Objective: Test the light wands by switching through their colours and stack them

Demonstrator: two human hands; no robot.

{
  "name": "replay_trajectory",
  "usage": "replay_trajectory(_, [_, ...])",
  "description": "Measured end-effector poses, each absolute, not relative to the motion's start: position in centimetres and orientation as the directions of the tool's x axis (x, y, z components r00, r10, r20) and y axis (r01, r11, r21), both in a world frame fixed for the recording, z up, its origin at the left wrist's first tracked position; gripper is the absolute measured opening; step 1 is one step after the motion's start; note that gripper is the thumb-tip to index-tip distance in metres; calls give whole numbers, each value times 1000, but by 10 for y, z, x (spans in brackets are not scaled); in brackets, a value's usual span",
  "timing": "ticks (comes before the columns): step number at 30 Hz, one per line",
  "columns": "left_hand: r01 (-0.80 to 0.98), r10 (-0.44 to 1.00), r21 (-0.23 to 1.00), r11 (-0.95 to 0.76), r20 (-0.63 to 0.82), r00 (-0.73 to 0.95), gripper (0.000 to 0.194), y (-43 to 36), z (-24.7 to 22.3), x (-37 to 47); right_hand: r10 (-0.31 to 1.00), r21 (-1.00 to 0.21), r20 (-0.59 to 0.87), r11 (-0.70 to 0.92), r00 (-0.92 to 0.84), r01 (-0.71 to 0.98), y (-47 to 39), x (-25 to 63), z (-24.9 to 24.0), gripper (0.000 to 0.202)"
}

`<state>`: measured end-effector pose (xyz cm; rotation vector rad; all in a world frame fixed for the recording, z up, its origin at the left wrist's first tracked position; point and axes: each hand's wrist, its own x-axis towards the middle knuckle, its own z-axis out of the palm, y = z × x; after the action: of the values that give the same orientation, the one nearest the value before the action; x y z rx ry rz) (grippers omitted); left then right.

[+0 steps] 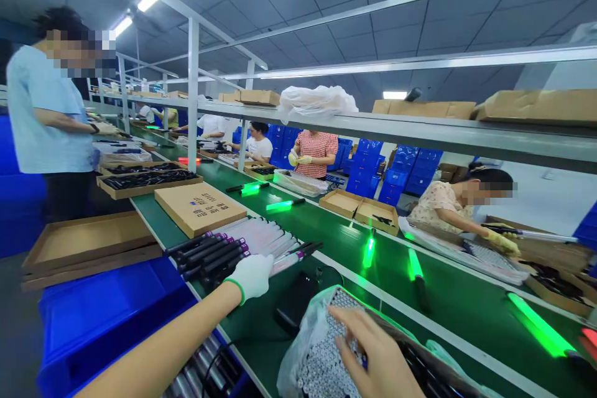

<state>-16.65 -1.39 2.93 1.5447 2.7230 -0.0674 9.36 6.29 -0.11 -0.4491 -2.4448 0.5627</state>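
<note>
My left hand [252, 277], in a white glove with a green cuff, rests at the near edge of a pile of light sticks [219, 255] with black handles, purple bands and pale tubes. Its fingertips are hidden, so a grip on a stick cannot be made out. My right hand [377, 348] is bare, its fingers apart and bent, over a plastic-lined box [308, 329] packed with small, round, silvery ends. Black sticks [424, 360] lie along that box's right side. Between my hands, a black device [298, 298] with a cable sits on the green belt.
Lit green sticks [415, 264] lie along the green conveyor [345, 236]. A closed cardboard box [200, 205] stands behind the pile. Co-workers line both sides, one at right [448, 199] holding a stick. A blue bin [112, 317] is at lower left; a metal shelf [420, 130] runs overhead.
</note>
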Motion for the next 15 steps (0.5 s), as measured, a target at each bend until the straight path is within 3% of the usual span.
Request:
replay_trajectory(3, [901,906,-98,423,50,-420,33,-30,82,-158,336,-308,475,929,-813,204,78,21,29,60])
replay_trajectory(6, [948,964,-183,261,105,-245,33,-40,121,-154,346,-283,416,928,-841,242,83,-33,48,78])
replay_trajectory(8, [963,985,-220,156,102,-137,29,-40,134,-159,363,-316,370,915,-855,252,85,-55,52,64])
replay_trajectory(11, [976,988,-210,54,155,-22,23,-31,137,-178,408,-372,295,882,-864,290,92,-70,54,20])
replay_trajectory(15, [994,887,-58,92,458,-55,44,-28,119,-206,574,-484,276,776,-771,405,124,-77,68,6])
